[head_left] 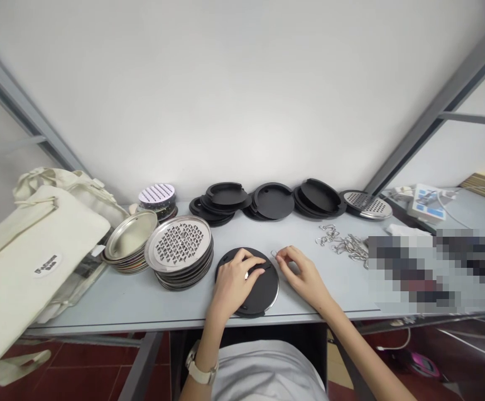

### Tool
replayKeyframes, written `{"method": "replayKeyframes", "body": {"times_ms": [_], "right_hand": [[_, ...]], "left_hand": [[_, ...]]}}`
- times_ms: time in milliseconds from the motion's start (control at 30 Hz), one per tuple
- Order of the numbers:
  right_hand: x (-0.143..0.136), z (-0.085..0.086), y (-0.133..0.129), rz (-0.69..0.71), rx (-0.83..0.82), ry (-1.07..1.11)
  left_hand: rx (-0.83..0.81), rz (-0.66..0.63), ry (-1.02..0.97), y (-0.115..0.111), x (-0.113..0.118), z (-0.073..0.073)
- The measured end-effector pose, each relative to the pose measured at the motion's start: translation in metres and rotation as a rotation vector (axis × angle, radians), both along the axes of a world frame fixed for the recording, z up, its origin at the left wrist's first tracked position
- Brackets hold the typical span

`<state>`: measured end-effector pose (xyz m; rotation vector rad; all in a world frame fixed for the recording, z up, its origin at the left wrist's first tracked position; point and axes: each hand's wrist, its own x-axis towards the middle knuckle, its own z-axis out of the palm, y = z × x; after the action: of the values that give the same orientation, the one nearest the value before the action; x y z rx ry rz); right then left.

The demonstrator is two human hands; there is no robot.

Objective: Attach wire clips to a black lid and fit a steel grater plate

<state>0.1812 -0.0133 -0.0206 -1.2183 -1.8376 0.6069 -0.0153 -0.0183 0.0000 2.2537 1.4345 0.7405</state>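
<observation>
A black round disc (pixel 263 292) with a shiny metal edge at its lower right lies flat near the front of the table. My left hand (pixel 236 281) rests on top of it, fingers spread over its surface, with a small white spot beside the thumb. Just right of the disc, my right hand (pixel 303 278) pinches a small bent metal wire clip (pixel 273 253) between thumb and forefinger. A loose heap of similar wire clips (pixel 348 247) lies farther right. To the left stands a stack topped by a round metal grater plate (pixel 178 243).
Stacked metal lids (pixel 131 235) and a cream bag (pixel 45 245) are at the left. Along the wall sit black round trays (pixel 273 200), a purple-white perforated disc (pixel 157 193) and a perforated metal plate (pixel 367 204). A white-blue box (pixel 428 203) is at the right, near a pixelated area.
</observation>
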Motion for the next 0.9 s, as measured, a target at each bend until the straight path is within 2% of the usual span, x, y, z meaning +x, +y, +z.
{"method": "replayKeyframes", "body": {"times_ms": [100,367,900], "right_hand": [[0.0010,-0.0014,0.0009,-0.019,0.031,0.015],[0.0027,-0.0091,0.0030,0.021,-0.039,0.039],[-0.0001,-0.0045,0.0007,0.107,-0.092,-0.035]], "left_hand": [[-0.002,0.000,-0.004,0.0002,0.0002,-0.0002],[-0.004,0.005,-0.003,-0.0007,-0.0002,-0.0010],[0.002,0.013,0.013,0.0001,0.0003,-0.0032]]}}
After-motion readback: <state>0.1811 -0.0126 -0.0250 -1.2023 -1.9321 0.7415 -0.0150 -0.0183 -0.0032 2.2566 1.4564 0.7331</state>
